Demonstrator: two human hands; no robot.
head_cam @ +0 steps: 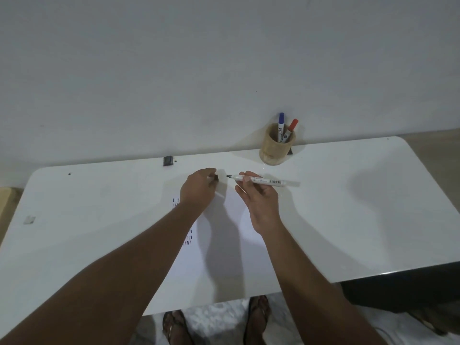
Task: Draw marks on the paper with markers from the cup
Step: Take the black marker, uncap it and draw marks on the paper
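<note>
A white paper (224,245) lies on the white table (348,207) under my forearms, with short blue and red marks along its left side. My right hand (258,197) holds an uncapped black marker (268,181) level above the paper, tip pointing left. My left hand (199,188) is just left of the tip, fingers pinched on a small dark cap (216,179). A wooden cup (277,148) stands at the table's back edge, holding a blue-capped marker (281,125) and a red-capped marker (291,128).
A small dark clip (168,161) sits at the table's back edge by the wall. A pale tab (29,219) lies near the left edge. My sandalled feet (216,322) show below the front edge.
</note>
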